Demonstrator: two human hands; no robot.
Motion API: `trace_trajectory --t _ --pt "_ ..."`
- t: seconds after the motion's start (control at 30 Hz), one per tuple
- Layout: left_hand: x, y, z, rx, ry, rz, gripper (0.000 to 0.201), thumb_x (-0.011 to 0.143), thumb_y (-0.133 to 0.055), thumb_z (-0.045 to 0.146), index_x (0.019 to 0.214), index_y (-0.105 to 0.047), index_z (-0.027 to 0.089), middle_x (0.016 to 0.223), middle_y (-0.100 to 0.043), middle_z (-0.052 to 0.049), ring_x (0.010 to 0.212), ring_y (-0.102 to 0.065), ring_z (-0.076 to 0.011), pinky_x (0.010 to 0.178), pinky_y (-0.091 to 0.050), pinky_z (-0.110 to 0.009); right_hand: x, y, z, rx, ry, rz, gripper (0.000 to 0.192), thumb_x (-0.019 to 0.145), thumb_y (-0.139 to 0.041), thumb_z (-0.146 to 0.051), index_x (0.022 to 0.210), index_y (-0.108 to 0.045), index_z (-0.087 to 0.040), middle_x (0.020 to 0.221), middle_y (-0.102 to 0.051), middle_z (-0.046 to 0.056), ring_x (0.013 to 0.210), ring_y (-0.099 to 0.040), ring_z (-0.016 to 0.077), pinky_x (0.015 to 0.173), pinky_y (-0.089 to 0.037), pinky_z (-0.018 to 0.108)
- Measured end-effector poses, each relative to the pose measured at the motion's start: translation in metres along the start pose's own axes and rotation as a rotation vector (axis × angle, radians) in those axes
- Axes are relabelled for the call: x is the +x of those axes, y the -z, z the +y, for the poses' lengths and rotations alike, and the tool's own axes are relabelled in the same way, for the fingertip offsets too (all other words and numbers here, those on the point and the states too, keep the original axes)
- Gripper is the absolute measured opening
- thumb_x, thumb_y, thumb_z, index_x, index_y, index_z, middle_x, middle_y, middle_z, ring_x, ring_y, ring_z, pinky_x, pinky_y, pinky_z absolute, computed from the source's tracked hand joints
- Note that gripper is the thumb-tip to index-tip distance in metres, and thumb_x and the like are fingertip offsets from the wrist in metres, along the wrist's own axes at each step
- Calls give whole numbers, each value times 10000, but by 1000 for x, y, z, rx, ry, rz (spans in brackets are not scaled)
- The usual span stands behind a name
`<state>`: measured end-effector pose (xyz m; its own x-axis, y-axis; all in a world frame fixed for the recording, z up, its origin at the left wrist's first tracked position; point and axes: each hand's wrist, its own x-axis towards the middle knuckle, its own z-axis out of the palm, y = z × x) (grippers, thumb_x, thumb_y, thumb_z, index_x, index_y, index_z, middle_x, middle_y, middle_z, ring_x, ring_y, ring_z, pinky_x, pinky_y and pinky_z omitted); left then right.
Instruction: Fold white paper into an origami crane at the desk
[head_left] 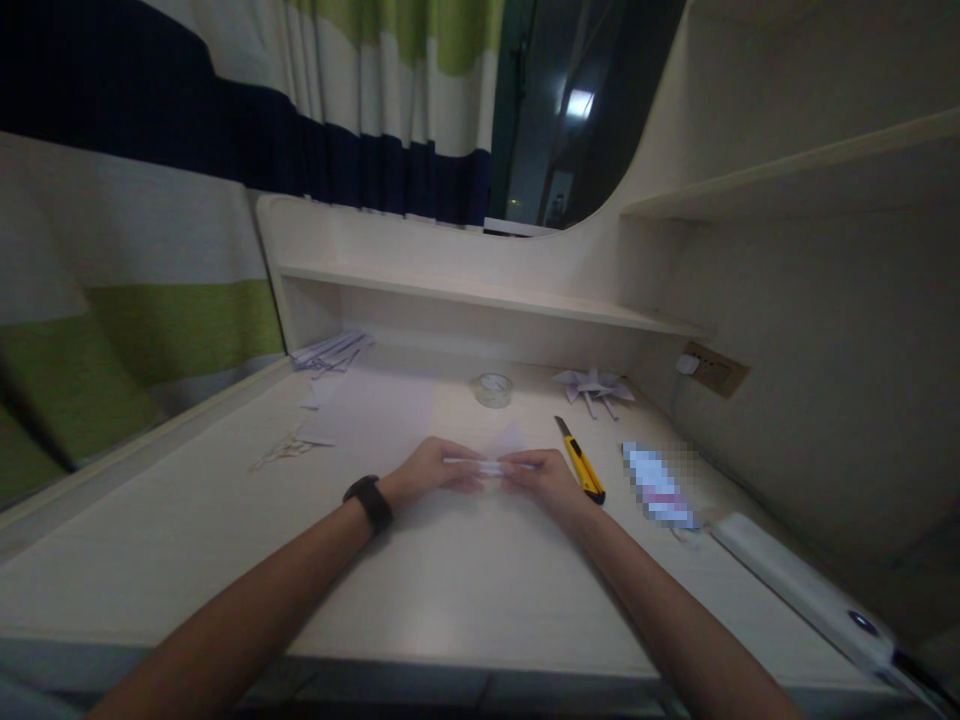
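Near the middle of the desk, a narrow rolled or folded strip of white paper [491,468] runs crosswise between my hands. My left hand [439,467], with a black watch on its wrist, pinches the strip's left end. The fingers of my right hand [546,475] close on its right end. A pale paper point [511,437] shows just behind the strip; whether it belongs to the same piece I cannot tell. Right of my right hand lies a yellow utility knife [583,465] with its blade out. A roll of clear tape [493,390] sits beyond my hands.
White paper sheets [382,400] lie at the back left, beside a stack of paper strips [334,352] and scraps [292,447]. A folded paper star shape [592,385] stands back right. A blurred phone-like object [660,485] and a long white device [795,580] lie along the right side.
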<state>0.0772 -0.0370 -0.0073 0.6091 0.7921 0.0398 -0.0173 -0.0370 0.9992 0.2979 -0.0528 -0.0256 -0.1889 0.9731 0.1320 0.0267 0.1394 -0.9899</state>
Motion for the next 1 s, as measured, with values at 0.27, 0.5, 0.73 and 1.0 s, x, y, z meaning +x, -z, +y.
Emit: trace_trajectory --t 0.27,0.5,0.73,1.0 --pt "1 1 0 -30 5 31 440 648 -773 404 952 -712 92 936 -707 -154 827 -677 -230 834 -514 -396 -1 -1 -2 21 -33 24 424 543 -818 -405 851 -750 -121 682 -708 93 528 -619 149 549 -521 292" --pt "1 -1 -2 -41 4 -11 421 702 -732 414 967 -698 88 941 -701 -151 799 -682 -221 821 -525 -406 -1 -2 -3 18 -36 84 396 489 -844 -355 791 -750 -116 662 -709 87 547 -630 159 593 -528 306" --pt "4 1 -6 -6 -33 32 388 699 -736 403 902 -711 74 868 -713 -141 794 -682 -220 807 -526 -380 -2 -3 1 -6 4 28 411 541 -819 -384 843 -739 -118 769 -718 96 605 -643 164 613 -527 298" --pt "4 4 -8 141 -86 22 380 699 -726 396 934 -714 98 869 -720 -120 796 -671 -217 771 -514 -348 -3 -8 -2 -122 38 60 388 565 -785 -428 794 -746 -118 670 -708 83 561 -623 164 579 -518 298"
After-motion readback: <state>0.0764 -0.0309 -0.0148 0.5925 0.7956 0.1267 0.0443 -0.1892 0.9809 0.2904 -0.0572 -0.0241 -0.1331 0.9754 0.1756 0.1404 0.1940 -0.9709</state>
